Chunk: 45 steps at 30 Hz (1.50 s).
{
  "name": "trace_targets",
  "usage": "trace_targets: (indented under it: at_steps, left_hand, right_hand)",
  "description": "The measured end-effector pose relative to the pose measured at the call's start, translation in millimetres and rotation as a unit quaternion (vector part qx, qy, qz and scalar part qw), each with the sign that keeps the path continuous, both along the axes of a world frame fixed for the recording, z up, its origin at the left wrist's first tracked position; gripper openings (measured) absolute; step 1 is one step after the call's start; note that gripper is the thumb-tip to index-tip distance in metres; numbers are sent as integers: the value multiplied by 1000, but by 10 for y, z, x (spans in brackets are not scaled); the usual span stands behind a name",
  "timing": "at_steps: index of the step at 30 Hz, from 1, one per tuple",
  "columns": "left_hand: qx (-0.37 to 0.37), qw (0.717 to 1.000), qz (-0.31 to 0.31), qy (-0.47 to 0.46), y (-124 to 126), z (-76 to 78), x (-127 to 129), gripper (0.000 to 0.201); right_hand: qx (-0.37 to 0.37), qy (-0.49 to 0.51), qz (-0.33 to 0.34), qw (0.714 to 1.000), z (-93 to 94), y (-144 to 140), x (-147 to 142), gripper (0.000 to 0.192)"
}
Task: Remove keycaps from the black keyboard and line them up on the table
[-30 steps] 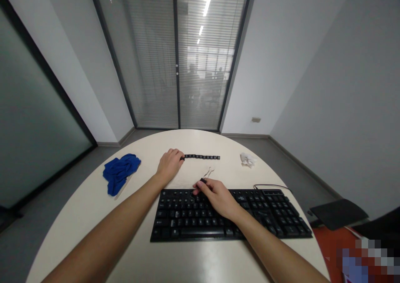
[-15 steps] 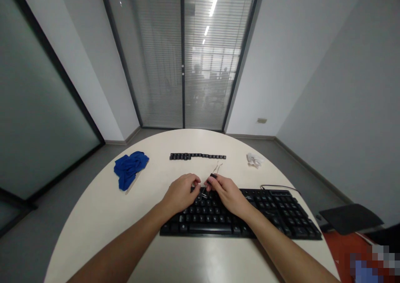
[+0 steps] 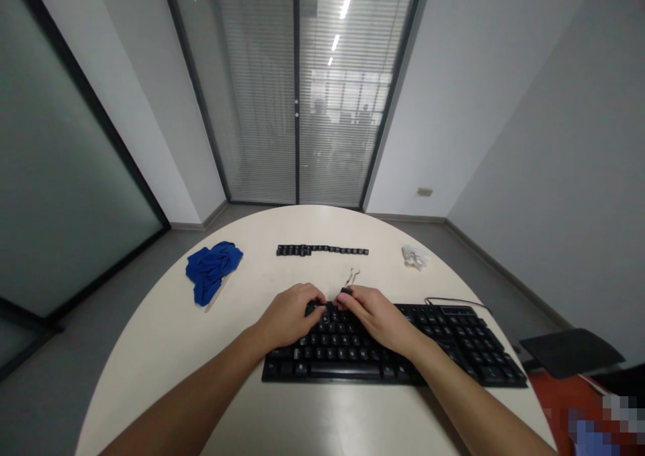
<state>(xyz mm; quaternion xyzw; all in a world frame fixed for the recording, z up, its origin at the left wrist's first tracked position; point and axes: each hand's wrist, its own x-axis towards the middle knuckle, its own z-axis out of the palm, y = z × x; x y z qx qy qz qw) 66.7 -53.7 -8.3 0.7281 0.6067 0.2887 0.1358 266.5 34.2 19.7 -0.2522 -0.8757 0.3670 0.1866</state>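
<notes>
A black keyboard (image 3: 342,370) lies across the near part of the table. Over its upper left keys is my left hand (image 3: 289,318), thumb and forefinger bent close together at the back edge. What those fingertips hold, if anything, is too small and dark to make out. Just beside it, my right hand (image 3: 375,315) is closed on a keycap puller (image 3: 351,279), its thin wire ends pointing up and away from the keyboard. The puller's dark handle is partly covered by my fingers. Farther back, loose black keycaps (image 3: 322,249) lie in a line, doubled at the left.
A crumpled blue cloth (image 3: 214,268) lies at the left, with a pale thin stick (image 3: 218,293) beside it. White crumpled tissue (image 3: 415,257) sits at the right. The keyboard's cable (image 3: 458,300) curves off the right edge of the round table (image 3: 166,369). A black chair part (image 3: 572,353) stands beyond.
My hands have come lower over the keyboard. The puller in my right hand has dipped slightly, and my left fingertips have shifted toward the keyboard's back edge. The view has moved a little.
</notes>
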Motion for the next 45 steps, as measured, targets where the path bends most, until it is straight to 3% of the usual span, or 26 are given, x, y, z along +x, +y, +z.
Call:
trace_targets:
  at_steps: [6, 11, 16, 21, 25, 32, 45]
  left_hand:
    - [14, 1000, -19, 11, -6, 21, 13, 16]
    - [39, 997, -61, 42, -24, 58, 22, 15]
    - [41, 995, -67, 63, -31, 76, 27, 18]
    - [42, 992, -61, 101, -50, 104, 52, 18]
    - [25, 992, -22, 122, -82, 122, 123, 19]
    - [0, 997, 67, 46, -120, 80, 291, 17]
    - [31, 999, 40, 19, -117, 43, 311, 15]
  right_hand:
    - [62, -36, -3, 997, 27, -18, 9, 40]
    - [88, -39, 41, 994, 61, 5, 67, 39]
    - [39, -2, 23, 999, 119, 25, 97, 24]
    - [0, 28, -22, 999, 196, 60, 146, 26]
    - [-6, 34, -12, 999, 209, 87, 169, 29]
    - [-29, 31, -2, 999, 197, 107, 208, 31]
    - [-92, 49, 6, 995, 86, 253, 256, 32]
